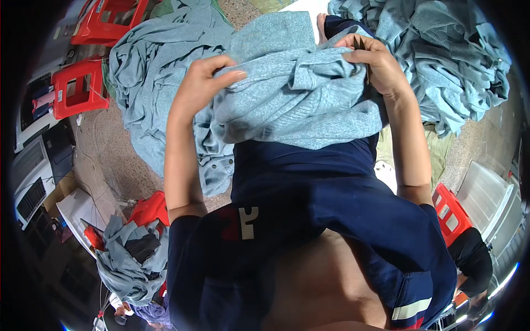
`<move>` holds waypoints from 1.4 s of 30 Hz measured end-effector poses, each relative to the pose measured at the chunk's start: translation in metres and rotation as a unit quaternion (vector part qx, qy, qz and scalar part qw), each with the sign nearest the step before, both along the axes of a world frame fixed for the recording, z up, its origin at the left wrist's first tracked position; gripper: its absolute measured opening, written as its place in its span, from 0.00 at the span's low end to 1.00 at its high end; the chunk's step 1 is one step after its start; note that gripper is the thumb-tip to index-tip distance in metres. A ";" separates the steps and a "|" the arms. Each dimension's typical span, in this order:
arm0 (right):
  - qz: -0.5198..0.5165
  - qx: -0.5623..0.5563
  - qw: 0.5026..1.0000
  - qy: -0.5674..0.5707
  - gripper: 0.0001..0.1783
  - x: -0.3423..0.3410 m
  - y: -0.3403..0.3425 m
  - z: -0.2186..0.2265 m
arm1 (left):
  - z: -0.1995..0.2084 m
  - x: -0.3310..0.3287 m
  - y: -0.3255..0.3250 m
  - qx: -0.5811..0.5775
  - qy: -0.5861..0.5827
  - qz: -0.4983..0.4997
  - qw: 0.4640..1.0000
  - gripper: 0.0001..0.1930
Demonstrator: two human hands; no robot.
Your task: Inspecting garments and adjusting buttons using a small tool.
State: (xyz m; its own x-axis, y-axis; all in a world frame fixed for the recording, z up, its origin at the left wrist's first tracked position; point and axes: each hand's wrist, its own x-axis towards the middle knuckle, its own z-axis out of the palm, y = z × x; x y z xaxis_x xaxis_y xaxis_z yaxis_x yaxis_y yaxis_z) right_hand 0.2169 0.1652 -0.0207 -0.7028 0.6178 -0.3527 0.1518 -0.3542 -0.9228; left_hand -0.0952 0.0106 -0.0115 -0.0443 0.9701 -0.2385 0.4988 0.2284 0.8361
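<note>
Two hands (205, 83) (383, 63) at garment (292, 110) edges, speckled floor (113, 146) leftward

Speckled floor (110, 143): red stools (97, 83); green cloth (440, 157) under blue-grey garment heaps (149, 83).

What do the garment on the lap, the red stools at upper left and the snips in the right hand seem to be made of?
Garment: matt blue-grey knit, shown by ribbing and mottled yarn; fibre cannot be told.
Red stools: probably moulded plastic, slightly glossy, with cut-out sides and even colour.
Snips: likely metal, from thin, pointed dark blades; finish too small to judge.
</note>
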 end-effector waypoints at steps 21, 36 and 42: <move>-0.180 -0.099 0.971 0.119 0.14 -0.033 -0.060 0.025 | 0.002 0.127 0.016 0.179 -0.120 0.121 0.969 0.16; -0.080 0.581 0.770 -0.253 0.17 -0.031 -0.097 0.033 | 0.015 0.108 -0.001 0.118 -0.032 -0.011 0.992 0.08; -0.044 0.538 0.750 -0.382 0.22 -0.028 -0.082 -0.001 | 0.028 0.078 -0.021 0.166 0.129 -0.084 0.974 0.07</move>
